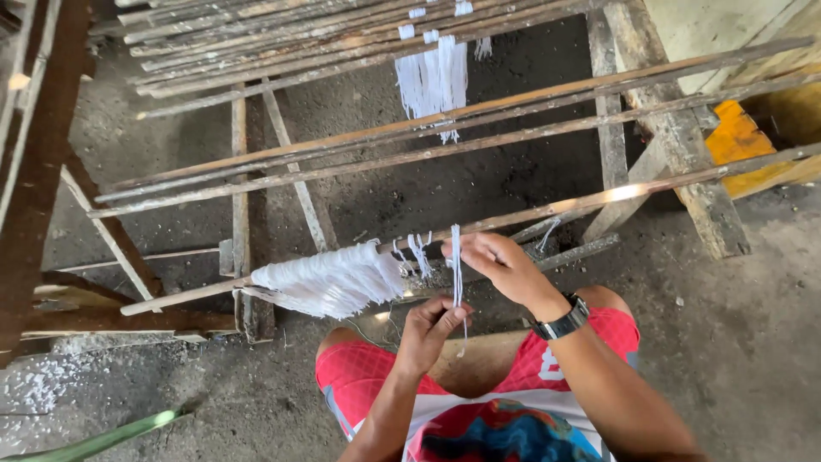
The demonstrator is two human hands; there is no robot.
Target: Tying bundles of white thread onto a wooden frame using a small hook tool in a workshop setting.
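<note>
My right hand (500, 263) pinches the top of a white string (456, 272) that is looped over a long wooden stick (530, 214) running across in front of me. My left hand (429, 329) grips the same string lower down, pulling it taut. A thick bunch of white strings (329, 281) hangs on the stick just left of my hands, and a few loose strands (419, 252) hang between the bunch and the held string. A black watch sits on my right wrist.
Several more long sticks (385, 145) lie across a wooden rack (676, 137) beyond, one set carrying another white bunch (432, 79). A yellow object (740, 141) sits at the right. White crumbs (38, 385) litter the dark floor at the left.
</note>
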